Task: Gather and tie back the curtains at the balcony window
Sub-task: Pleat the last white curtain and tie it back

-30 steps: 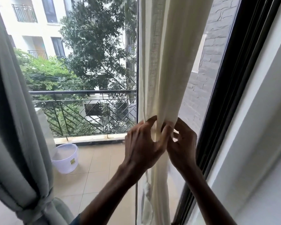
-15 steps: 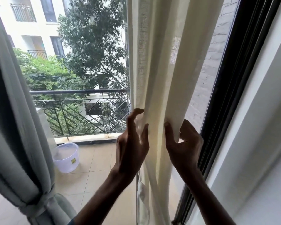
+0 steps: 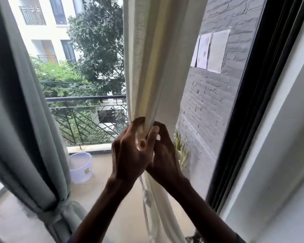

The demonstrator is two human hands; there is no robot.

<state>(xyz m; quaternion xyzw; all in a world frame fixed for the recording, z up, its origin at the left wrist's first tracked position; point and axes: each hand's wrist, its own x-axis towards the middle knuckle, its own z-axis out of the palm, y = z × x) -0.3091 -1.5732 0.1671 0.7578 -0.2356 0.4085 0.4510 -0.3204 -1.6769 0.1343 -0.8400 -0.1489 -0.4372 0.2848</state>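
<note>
A cream curtain (image 3: 158, 58) hangs in front of the balcony window, bunched into a narrow column at hand height. My left hand (image 3: 130, 153) grips the gathered folds from the left, fingers curled round the fabric. My right hand (image 3: 162, 155) grips the same bunch from the right, pressed against the left hand. Below the hands the cream cloth falls loose, and a thin cord with a tassel (image 3: 146, 197) dangles beside it. On the left a grey-green curtain (image 3: 19, 128) is held in by a tied band (image 3: 60, 209) low down.
The dark window frame (image 3: 244, 137) and a white wall (image 3: 288, 163) stand close on the right. Through the glass lie a tiled balcony floor, a white bucket (image 3: 80, 166), a metal railing (image 3: 88, 120), a potted plant (image 3: 182, 151) and a grey brick wall with paper sheets (image 3: 211, 50).
My hands, spread apart on the cream curtain half a second ago, have come together and squeezed the fabric into a tighter bunch. More brick wall and the plant show to the right.
</note>
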